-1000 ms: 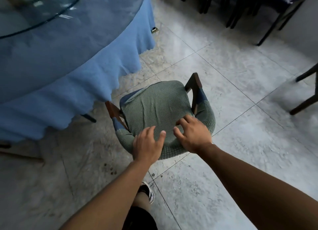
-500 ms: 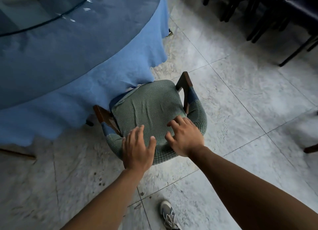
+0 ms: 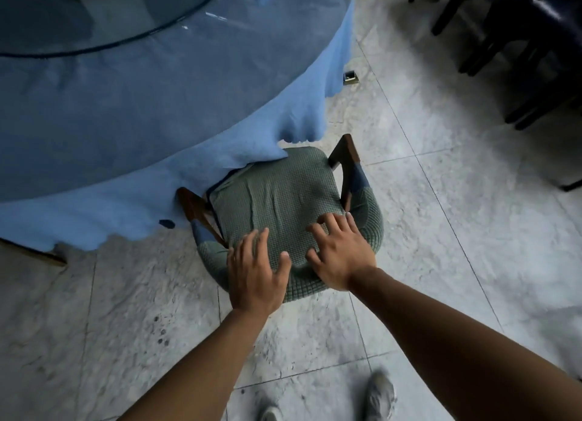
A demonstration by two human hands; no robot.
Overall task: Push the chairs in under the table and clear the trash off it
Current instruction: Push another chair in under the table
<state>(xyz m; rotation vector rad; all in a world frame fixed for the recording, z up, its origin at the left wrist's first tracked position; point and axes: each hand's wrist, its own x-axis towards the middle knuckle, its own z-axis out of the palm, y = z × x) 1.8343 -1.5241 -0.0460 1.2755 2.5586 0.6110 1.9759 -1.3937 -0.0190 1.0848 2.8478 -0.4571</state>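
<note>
A wooden armchair with a green knitted cover (image 3: pixel 277 193) stands at the edge of the round table with the blue cloth (image 3: pixel 157 121). Its seat front is tucked under the cloth's hanging hem. My left hand (image 3: pixel 256 272) and my right hand (image 3: pixel 340 253) lie side by side over the top of the curved backrest, fingers draped forward over it and thumbs hooked around it. A glass turntable (image 3: pixel 110 14) sits on the tabletop; what lies on it is blurred.
Dark chairs (image 3: pixel 519 42) stand stacked at the upper right. A small metal fitting (image 3: pixel 350 77) sits on the tiled floor by the cloth. A wooden leg (image 3: pixel 31 252) pokes out under the cloth at left. My shoes (image 3: pixel 381 392) are behind the chair.
The chair has slid toward the table with both hands on its backrest; its seat front, first apart from the cloth, is now under the hem. I stepped forward.
</note>
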